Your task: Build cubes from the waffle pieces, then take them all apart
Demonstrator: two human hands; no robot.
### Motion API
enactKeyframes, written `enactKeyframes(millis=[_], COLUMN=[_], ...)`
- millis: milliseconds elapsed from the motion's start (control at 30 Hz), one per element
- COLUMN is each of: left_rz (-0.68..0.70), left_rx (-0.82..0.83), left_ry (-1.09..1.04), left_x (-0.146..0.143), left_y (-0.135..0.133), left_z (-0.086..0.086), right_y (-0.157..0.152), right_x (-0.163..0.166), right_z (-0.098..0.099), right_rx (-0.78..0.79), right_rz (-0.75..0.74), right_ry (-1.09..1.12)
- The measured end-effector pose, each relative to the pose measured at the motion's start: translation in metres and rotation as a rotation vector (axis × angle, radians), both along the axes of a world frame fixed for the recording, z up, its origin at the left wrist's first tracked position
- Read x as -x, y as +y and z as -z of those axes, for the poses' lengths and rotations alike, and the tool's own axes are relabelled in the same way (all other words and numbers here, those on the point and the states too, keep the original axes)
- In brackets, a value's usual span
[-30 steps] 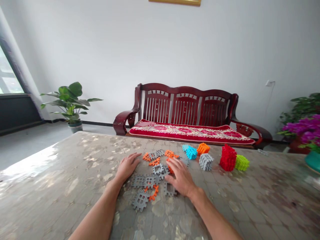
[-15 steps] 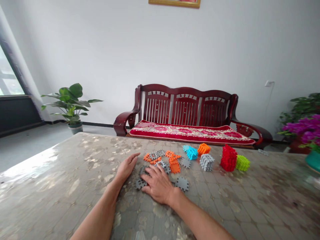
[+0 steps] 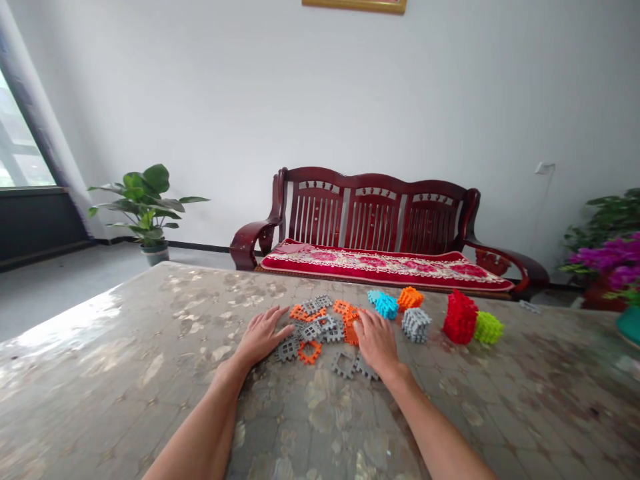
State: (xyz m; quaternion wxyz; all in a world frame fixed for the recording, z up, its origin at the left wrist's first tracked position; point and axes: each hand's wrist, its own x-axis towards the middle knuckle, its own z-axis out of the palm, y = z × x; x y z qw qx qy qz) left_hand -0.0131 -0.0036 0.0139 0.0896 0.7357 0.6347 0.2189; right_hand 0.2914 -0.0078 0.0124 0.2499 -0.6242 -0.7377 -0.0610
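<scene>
A scatter of flat grey tiles [image 3: 320, 331] and orange tiles [image 3: 310, 352] with notched edges lies on the marbled table [image 3: 150, 373]. My left hand [image 3: 263, 335] rests flat at the pile's left edge, fingers spread, touching a grey tile [image 3: 287, 349]. My right hand [image 3: 376, 341] lies palm down on the pile's right side, fingers stretched over orange tiles, with grey tiles [image 3: 345, 365] just beside the wrist. Neither hand grips anything.
Built cubes stand to the right of the pile: blue [image 3: 386, 305], orange [image 3: 410, 298], grey [image 3: 416, 324], red [image 3: 459, 317], green [image 3: 487, 327]. A red wooden bench [image 3: 375, 230] stands behind the table. Potted plants stand at left [image 3: 145, 203] and right [image 3: 613, 260].
My right hand swept from the pile's left-centre back to its right side, shifting tiles. My left hand slid a little to the right onto the pile's edge.
</scene>
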Motion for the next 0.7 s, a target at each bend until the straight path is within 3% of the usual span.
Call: enactKeyframes(millis=[100,267,367,467,700], left_rz=[-0.008,-0.005,-0.017,-0.025,-0.099], left_rx=[-0.002,-0.016,-0.015,-0.011,0.005], left_ry=[0.007,-0.015,-0.051,-0.031,0.062], left_x=[0.000,0.002,0.003,0.003,-0.008], left_y=[0.003,0.008,0.010,0.011,0.009], left_z=[0.002,0.001,0.002,0.004,0.002], right_y=[-0.006,-0.016,-0.020,-0.022,-0.023], right_x=[-0.002,-0.005,-0.018,-0.026,-0.017], right_z=[0.008,0.008,0.011,0.018,0.013], right_rx=[0.057,0.078,0.049,0.117,0.125], right_rz=[-0.010,-0.185,-0.119,-0.036,-0.049], right_ry=[-0.010,0.104,0.153,0.130,0.050])
